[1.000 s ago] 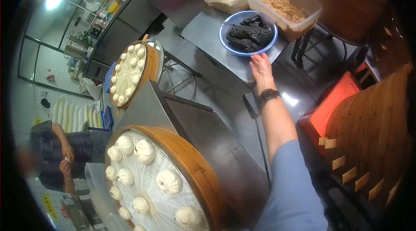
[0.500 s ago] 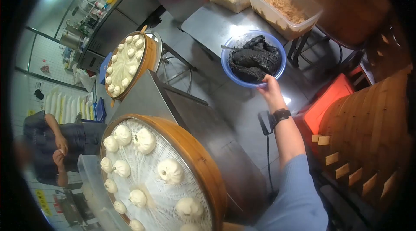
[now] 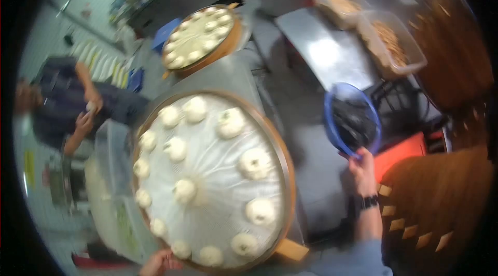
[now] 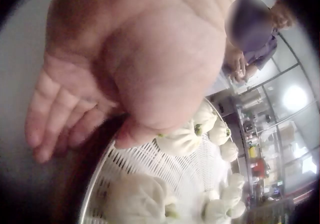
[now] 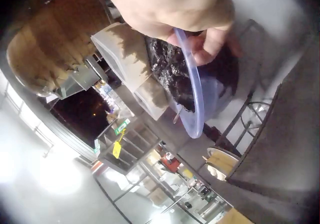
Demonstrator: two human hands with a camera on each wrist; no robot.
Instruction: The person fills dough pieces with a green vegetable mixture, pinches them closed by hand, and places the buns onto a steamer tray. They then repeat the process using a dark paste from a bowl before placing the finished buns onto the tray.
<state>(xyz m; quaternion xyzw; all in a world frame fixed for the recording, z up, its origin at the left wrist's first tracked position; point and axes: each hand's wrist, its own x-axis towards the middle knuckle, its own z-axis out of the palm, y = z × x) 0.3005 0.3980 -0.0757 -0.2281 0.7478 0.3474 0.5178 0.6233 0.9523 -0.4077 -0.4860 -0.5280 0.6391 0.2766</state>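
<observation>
In the head view my right hand (image 3: 363, 173) pinches the near rim of a blue bowl (image 3: 377, 136) holding a dark mass (image 3: 354, 119), off the table and tilted. The right wrist view shows thumb and fingers on either side of the bowl's rim (image 5: 196, 99). At the bottom of the head view, my left hand (image 3: 158, 263) is at the near edge of a large round steamer (image 3: 291, 193) of white buns (image 3: 255, 163). The left wrist view has that hand (image 4: 135, 59) with extended fingers beside the steamer's rim; whether they touch it I cannot tell.
A metal table (image 3: 327, 48) with two plastic tubs (image 3: 397, 71) stands at the back right. Another bun steamer (image 3: 228, 45) lies beyond mine. Stacked steamers (image 3: 441, 188) and a red container (image 3: 402, 155) are at right. A person (image 3: 67, 94) stands at left, holding something small.
My right hand has taken hold of the bowl's rim and brought it off the table, nearer and to the right. The view has turned left, and my left hand has appeared beside the near steamer.
</observation>
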